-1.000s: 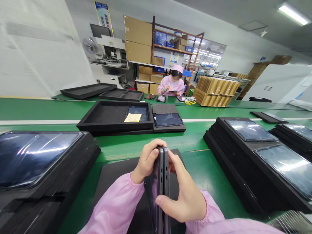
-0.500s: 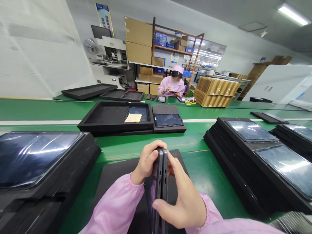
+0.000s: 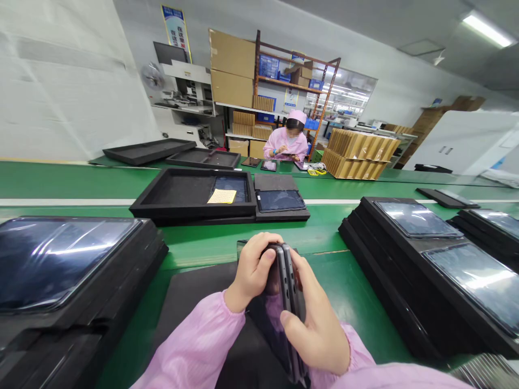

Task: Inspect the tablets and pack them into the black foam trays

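Observation:
Two dark tablets (image 3: 287, 286) stand on edge, pressed together back to back or face to face; which, I cannot tell. Along the edges turned up toward me, small ports and slots show. My left hand (image 3: 255, 265) grips their far end, with the thumb bent over the corner and the fingers behind. On the right side, my right hand (image 3: 318, 319) wraps round the same pair, its thumb on the near part of the edges. Beneath them lies a black foam mat (image 3: 190, 297).
Foam stacks bearing tablets flank me, left (image 3: 150, 248) and right (image 3: 365, 237). Ahead sit a black tray (image 3: 178, 189) with a yellow label sheet (image 3: 222, 196) and another tablet (image 3: 281, 200) on foam. Across the green bench, a co-worker (image 3: 286, 141) in pink handles a tablet beside cardboard dividers (image 3: 359, 154).
Both hands have shifted slightly right with the tablet pair. The pair now leans, its near end swung to the right, and more of the left tablet's face shows.

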Demonstrator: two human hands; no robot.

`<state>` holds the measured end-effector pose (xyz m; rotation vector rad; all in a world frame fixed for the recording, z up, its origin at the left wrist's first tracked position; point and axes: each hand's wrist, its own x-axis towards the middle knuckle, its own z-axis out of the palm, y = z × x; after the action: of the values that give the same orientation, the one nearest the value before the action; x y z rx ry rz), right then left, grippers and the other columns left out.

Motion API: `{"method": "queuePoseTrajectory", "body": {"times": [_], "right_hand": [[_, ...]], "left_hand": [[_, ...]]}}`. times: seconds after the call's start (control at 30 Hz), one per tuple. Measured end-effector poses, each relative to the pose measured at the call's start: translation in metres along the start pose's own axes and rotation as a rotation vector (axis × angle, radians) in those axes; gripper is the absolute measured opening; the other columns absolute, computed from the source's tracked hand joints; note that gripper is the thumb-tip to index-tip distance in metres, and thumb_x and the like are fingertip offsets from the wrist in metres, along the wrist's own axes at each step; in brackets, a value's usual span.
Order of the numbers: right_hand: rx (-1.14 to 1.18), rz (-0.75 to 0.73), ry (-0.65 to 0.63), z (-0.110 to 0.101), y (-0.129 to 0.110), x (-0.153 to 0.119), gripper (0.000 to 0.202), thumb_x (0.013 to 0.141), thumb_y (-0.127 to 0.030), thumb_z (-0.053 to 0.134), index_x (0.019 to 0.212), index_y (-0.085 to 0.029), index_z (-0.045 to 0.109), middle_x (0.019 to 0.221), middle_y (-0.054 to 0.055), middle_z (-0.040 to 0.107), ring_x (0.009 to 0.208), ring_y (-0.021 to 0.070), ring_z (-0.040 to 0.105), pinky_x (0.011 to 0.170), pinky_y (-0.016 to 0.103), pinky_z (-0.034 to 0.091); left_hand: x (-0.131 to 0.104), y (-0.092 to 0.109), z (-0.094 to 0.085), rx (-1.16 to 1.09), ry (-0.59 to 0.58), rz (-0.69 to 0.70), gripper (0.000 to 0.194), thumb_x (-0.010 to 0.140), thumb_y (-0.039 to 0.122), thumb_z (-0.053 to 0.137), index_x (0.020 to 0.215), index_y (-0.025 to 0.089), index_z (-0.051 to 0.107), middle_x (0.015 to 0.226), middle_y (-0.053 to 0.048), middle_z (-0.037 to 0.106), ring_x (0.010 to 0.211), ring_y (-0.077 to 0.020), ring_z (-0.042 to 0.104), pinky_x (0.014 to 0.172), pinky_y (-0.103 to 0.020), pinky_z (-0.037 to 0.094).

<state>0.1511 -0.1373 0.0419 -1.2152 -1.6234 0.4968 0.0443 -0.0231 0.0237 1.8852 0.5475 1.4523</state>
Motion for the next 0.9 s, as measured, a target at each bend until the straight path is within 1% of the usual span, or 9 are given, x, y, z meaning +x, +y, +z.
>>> {"method": "queuePoseTrajectory", "body": {"times": [0.1,0.2,0.33,0.43,0.5,0.57,0.67,0.8,0.9], "right_hand": [[-0.081,0.109,-0.016,-0.005,-0.006,0.003,0.045,0.076,-0.023,0.058,0.121,-0.021,0.058,0.101,0.007,0.065,0.088,0.0251,0.066,0.079,0.036,0.056],[-0.139,0.182,0.001,-0.009,-0.006,0.005,0.01,0.083,-0.026,0.055,0.088,-0.02,0.061,0.077,0.003,0.063,0.067,0.0189,0.06,0.064,0.03,0.05],[-0.139,0.235,0.12,-0.015,0.003,0.01,0.018,0.085,-0.032,0.055,0.07,-0.021,0.053,0.056,-0.004,0.048,0.05,0.0128,0.043,0.049,0.025,0.036],[-0.075,0.217,0.256,-0.014,0.008,0.011,0.021,0.085,-0.033,0.058,0.069,-0.02,0.055,0.057,-0.003,0.05,0.053,0.0134,0.045,0.05,0.025,0.04],[-0.041,0.21,0.365,-0.011,0.007,0.008,0.019,0.087,-0.033,0.059,0.074,-0.019,0.06,0.06,-0.002,0.054,0.056,0.0148,0.05,0.053,0.025,0.045],[-0.051,0.202,0.399,-0.006,0.003,0.002,0.016,0.088,-0.033,0.059,0.079,-0.019,0.064,0.062,0.0,0.059,0.056,0.0161,0.053,0.053,0.026,0.047],[-0.089,0.249,0.212,0.003,-0.007,-0.01,0.016,0.082,-0.027,0.062,0.097,-0.021,0.067,0.071,0.002,0.068,0.057,0.0184,0.06,0.054,0.027,0.051],[-0.143,0.393,-0.349,0.015,-0.015,-0.013,0.059,0.069,-0.019,0.064,0.127,-0.025,0.057,0.083,0.0,0.075,0.062,0.0211,0.069,0.064,0.028,0.055],[-0.329,0.413,-0.639,0.023,-0.011,-0.002,0.043,0.073,-0.02,0.062,0.116,-0.021,0.059,0.078,0.001,0.073,0.067,0.0244,0.072,0.065,0.029,0.052]], "left_hand": [[-0.004,-0.004,0.007,0.084,0.095,0.002,0.05,0.095,0.061,0.038,0.084,0.023,0.069,0.08,-0.006,0.074,0.074,-0.0229,0.065,0.074,-0.038,0.05],[-0.002,-0.02,0.011,0.115,0.245,-0.107,0.045,0.095,0.051,0.036,0.082,0.023,0.069,0.083,-0.006,0.074,0.082,-0.0237,0.066,0.082,-0.038,0.05],[0.012,-0.055,0.005,0.102,0.438,-0.383,0.038,0.088,0.051,0.038,0.086,0.023,0.065,0.099,-0.009,0.073,0.101,-0.0261,0.064,0.098,-0.042,0.046],[0.021,-0.077,-0.006,0.13,0.529,-0.535,0.041,0.081,0.06,0.044,0.086,0.024,0.061,0.109,-0.012,0.07,0.116,-0.0298,0.059,0.108,-0.047,0.04],[0.024,-0.085,-0.014,0.098,0.511,-0.609,0.049,0.077,0.071,0.044,0.074,0.024,0.057,0.094,-0.013,0.071,0.107,-0.033,0.063,0.099,-0.048,0.047],[0.026,-0.088,-0.02,0.043,0.447,-0.678,0.058,0.072,0.081,0.041,0.06,0.026,0.05,0.07,-0.01,0.067,0.088,-0.0335,0.068,0.08,-0.045,0.054],[0.029,-0.086,-0.028,-0.026,0.445,-0.742,0.065,0.068,0.089,0.039,0.055,0.026,0.05,0.058,-0.007,0.063,0.077,-0.0311,0.069,0.07,-0.04,0.055],[0.032,-0.083,-0.042,-0.072,0.423,-0.686,0.065,0.07,0.087,0.042,0.055,0.025,0.052,0.052,-0.002,0.056,0.065,-0.0232,0.063,0.063,-0.033,0.052],[0.033,-0.088,-0.056,-0.079,0.405,-0.541,0.066,0.072,0.087,0.039,0.051,0.025,0.045,0.045,0.001,0.045,0.051,-0.0162,0.049,0.051,-0.029,0.042]]}}
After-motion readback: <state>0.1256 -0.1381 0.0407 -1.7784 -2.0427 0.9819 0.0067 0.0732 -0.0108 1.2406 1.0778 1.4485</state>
